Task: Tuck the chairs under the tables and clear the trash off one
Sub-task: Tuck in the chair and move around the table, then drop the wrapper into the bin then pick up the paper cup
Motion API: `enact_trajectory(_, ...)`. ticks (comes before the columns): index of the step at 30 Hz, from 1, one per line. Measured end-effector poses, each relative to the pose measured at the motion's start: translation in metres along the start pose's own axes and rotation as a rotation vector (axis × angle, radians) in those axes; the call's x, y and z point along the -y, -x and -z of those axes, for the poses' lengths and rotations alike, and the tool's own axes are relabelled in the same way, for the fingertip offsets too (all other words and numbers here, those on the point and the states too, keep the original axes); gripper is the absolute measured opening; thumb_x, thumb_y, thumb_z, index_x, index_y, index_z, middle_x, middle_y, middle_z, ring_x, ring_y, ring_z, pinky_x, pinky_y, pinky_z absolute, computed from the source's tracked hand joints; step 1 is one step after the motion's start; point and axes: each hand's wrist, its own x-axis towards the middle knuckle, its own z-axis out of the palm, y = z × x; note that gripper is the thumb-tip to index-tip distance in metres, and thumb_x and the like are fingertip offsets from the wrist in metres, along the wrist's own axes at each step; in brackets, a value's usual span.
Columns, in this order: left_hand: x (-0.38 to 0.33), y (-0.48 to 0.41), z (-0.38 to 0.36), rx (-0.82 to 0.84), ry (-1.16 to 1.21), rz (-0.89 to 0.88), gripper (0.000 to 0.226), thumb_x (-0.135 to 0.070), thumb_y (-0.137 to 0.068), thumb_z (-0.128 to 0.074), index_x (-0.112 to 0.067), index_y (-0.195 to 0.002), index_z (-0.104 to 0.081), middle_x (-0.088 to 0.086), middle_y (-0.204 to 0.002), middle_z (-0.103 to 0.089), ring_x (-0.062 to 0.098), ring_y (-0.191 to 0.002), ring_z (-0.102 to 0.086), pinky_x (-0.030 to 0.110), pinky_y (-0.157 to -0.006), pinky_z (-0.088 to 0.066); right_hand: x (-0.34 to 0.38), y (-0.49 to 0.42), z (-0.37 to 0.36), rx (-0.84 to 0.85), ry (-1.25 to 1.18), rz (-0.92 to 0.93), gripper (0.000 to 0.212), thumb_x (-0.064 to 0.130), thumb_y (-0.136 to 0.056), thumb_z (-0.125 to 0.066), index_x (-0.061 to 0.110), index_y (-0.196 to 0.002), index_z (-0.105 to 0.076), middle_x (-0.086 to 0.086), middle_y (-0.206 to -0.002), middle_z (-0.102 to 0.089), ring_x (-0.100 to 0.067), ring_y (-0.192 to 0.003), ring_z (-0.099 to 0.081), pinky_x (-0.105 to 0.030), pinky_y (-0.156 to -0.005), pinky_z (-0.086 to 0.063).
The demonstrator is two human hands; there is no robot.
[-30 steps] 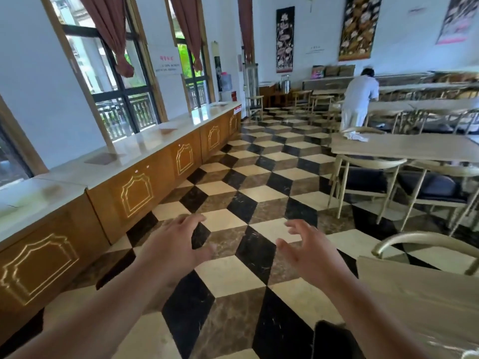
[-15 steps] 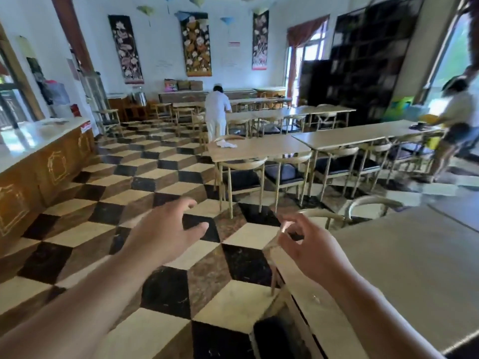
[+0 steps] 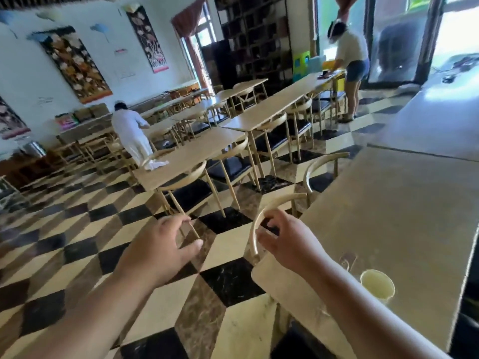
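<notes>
A light wooden table (image 3: 388,216) fills the right foreground. A plastic cup (image 3: 377,283) with a yellowish drink stands near its front edge. A chair with a curved wooden back rail (image 3: 274,203) sits at the table's left side, and a second chair (image 3: 324,161) stands further along. My right hand (image 3: 287,242) curls around the near chair's rail, thumb and fingers on either side. My left hand (image 3: 160,244) hovers open over the chequered floor, left of the chair. A crumpled white napkin (image 3: 158,164) lies on the table beyond (image 3: 197,151).
Rows of tables with tucked chairs (image 3: 272,110) run to the back wall. A person in white (image 3: 132,136) bends at a far table, and another person (image 3: 350,60) leans over a table by the glass doors. Open chequered floor (image 3: 77,242) lies to the left.
The view has swung right toward the near table. My right hand has moved onto the chair's back rail and closed on it. My left hand stays open.
</notes>
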Motion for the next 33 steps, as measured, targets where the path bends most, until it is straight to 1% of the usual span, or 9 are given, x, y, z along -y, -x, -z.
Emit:
enact_trajectory(5, -0.022, -0.08, -0.041, 0.07, 0.041, -0.121, 0.064, -0.068, -0.092, -0.058, -0.039, -0.146, -0.042, -0.004, -0.148, -0.052, 0.019, -0.126, -0.054, 0.039, -0.087, -0.05, -0.03, -0.045, 0.0, -0.098, 0.091, -0.065, 0.043, 0.055, -0.095, -0.064, 0.035, -0.133, -0.061, 0.01, -0.121, -0.067, -0.013, -0.111, -0.061, -0.034, -0.089, -0.054)
enact_trajectory(9, -0.041, -0.117, -0.092, 0.185, 0.055, -0.277, 0.067, -0.068, -0.092, -0.057, -0.038, -0.149, -0.039, -0.007, -0.15, -0.049, 0.018, -0.132, -0.048, 0.041, -0.097, -0.049, -0.06, -0.046, 0.001, -0.139, 0.131, -0.222, 0.057, 0.058, -0.091, -0.068, 0.031, -0.14, -0.056, 0.007, -0.125, -0.067, -0.017, -0.114, -0.062, -0.034, -0.091, -0.053)
enact_trajectory(12, -0.049, -0.155, -0.121, 0.239, 0.09, -0.395, 0.069, -0.069, -0.091, -0.058, -0.038, -0.149, -0.038, -0.006, -0.151, -0.048, 0.019, -0.137, -0.045, 0.045, -0.102, -0.048, -0.074, -0.042, 0.001, -0.213, 0.206, -0.321, 0.05, 0.056, -0.09, -0.07, 0.03, -0.133, -0.063, 0.005, -0.123, -0.068, -0.021, -0.116, -0.061, -0.036, -0.094, -0.052)
enact_trajectory(15, -0.056, -0.188, -0.136, 0.238, 0.145, -0.522, 0.071, -0.071, -0.089, -0.057, -0.036, -0.149, -0.04, -0.004, -0.149, -0.052, 0.021, -0.136, -0.046, 0.048, -0.104, -0.048, -0.071, -0.029, 0.007, -0.335, 0.284, -0.428, 0.048, 0.053, -0.089, -0.072, 0.027, -0.129, -0.066, 0.002, -0.122, -0.069, -0.024, -0.117, -0.061, -0.034, -0.094, -0.049)
enact_trajectory(20, -0.071, -0.227, -0.151, 0.279, 0.288, -0.762, 0.069, -0.068, -0.091, -0.058, -0.031, -0.148, -0.045, -0.001, -0.149, -0.052, 0.022, -0.137, -0.044, 0.043, -0.106, -0.042, -0.031, 0.003, 0.01, -0.506, 0.355, -0.633, 0.056, 0.049, -0.09, -0.074, 0.027, -0.139, -0.059, 0.002, -0.127, -0.07, -0.02, -0.118, -0.063, -0.028, -0.086, -0.04)
enact_trajectory(23, -0.079, -0.239, -0.184, 0.355, 0.38, -0.823, 0.069, -0.067, -0.091, -0.059, -0.03, -0.148, -0.045, -0.001, -0.152, -0.05, 0.022, -0.142, -0.041, 0.044, -0.112, -0.038, -0.018, 0.01, 0.001, -0.499, 0.425, -0.727, 0.058, 0.05, -0.092, -0.071, 0.028, -0.143, -0.056, 0.005, -0.134, -0.066, -0.015, -0.124, -0.059, -0.028, -0.089, -0.039)
enact_trajectory(26, -0.084, -0.233, -0.241, 0.444, 0.395, -0.837, 0.069, -0.065, -0.094, -0.058, -0.03, -0.151, -0.041, -0.003, -0.158, -0.043, 0.021, -0.147, -0.034, 0.043, -0.115, -0.033, -0.039, 0.01, -0.027, -0.415, 0.475, -0.802, 0.055, 0.047, -0.092, -0.071, 0.026, -0.141, -0.059, 0.003, -0.134, -0.066, -0.016, -0.122, -0.058, -0.029, -0.088, -0.038)
enact_trajectory(30, -0.077, -0.213, -0.344, 0.625, 0.347, -0.806, 0.075, -0.065, -0.094, -0.058, -0.031, -0.156, -0.034, -0.004, -0.167, -0.029, 0.021, -0.153, -0.022, 0.047, -0.12, -0.027, -0.098, 0.005, -0.082, -0.262, 0.426, -0.883, 0.051, 0.049, -0.092, -0.069, 0.027, -0.137, -0.062, 0.004, -0.13, -0.066, -0.013, -0.113, -0.059, -0.031, -0.088, -0.042)
enact_trajectory(33, -0.07, -0.207, -0.421, 0.712, 0.245, -0.776, 0.08, -0.069, -0.094, -0.054, -0.033, -0.16, -0.026, -0.004, -0.171, -0.019, 0.024, -0.155, -0.015, 0.05, -0.123, -0.021, -0.162, -0.006, -0.124, -0.185, 0.359, -0.939, 0.049, 0.051, -0.092, -0.068, 0.028, -0.134, -0.062, 0.005, -0.128, -0.068, -0.013, -0.11, -0.063, -0.037, -0.093, -0.052)
